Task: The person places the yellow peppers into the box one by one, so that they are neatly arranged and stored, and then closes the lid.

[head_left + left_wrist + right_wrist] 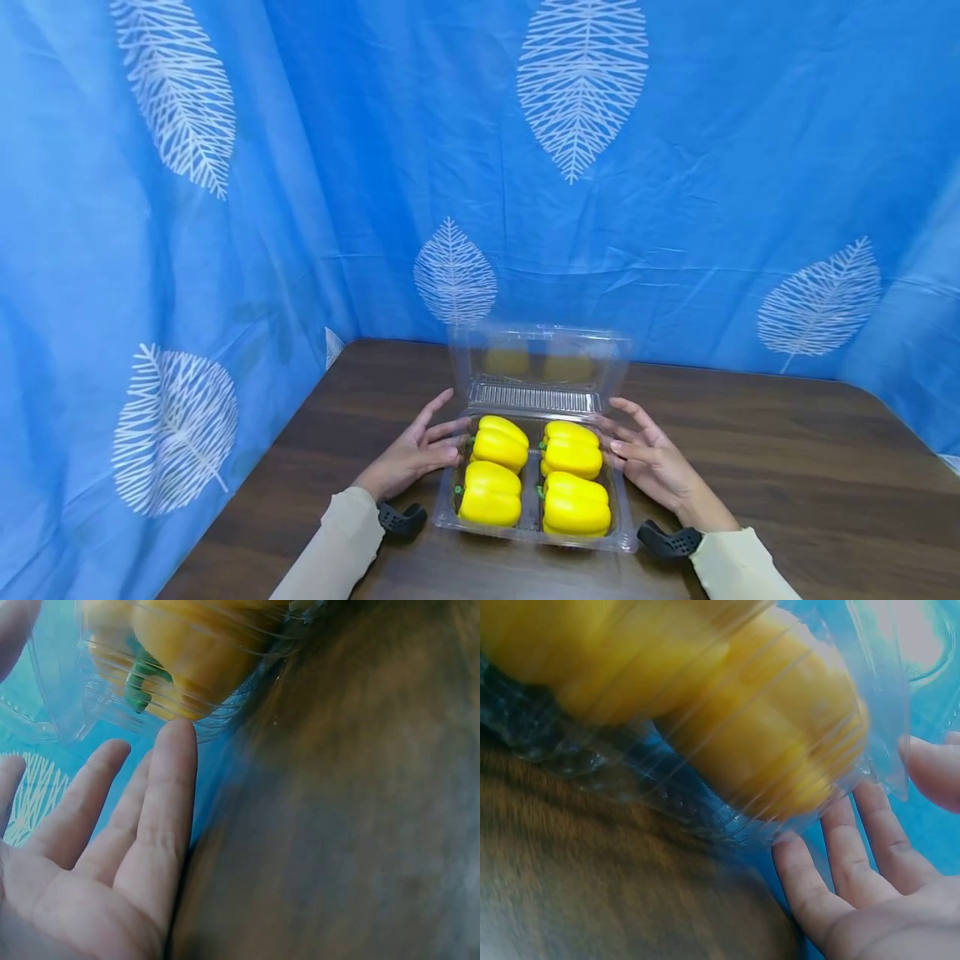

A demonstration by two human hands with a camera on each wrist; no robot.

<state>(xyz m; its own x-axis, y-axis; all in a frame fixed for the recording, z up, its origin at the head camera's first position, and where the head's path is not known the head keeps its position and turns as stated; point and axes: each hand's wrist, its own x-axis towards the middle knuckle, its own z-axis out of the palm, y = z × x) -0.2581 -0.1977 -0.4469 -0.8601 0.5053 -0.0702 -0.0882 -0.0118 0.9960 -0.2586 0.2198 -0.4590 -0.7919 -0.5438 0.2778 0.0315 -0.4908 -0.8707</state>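
Observation:
A clear plastic clamshell box point(531, 525) lies on the table with its lid point(540, 350) raised at the back. Several yellow bell peppers point(576, 504) with green stems fill its base in rows. At the box's left side, my left hand point(415, 454) has its fingers extended; in the left wrist view a fingertip touches or nearly touches the ribbed wall beside a pepper's green stem point(139, 681). My right hand point(656, 467) mirrors it on the right side, fingers fairly straight. In the right wrist view, its fingertips point(787, 847) meet the lower plastic wall.
The dark wooden table point(787, 467) reaches back to a blue curtain point(697, 167) with white leaf prints, which also hangs along the left. Black wrist bands point(670, 542) sit near both sleeves, close to the box's front corners.

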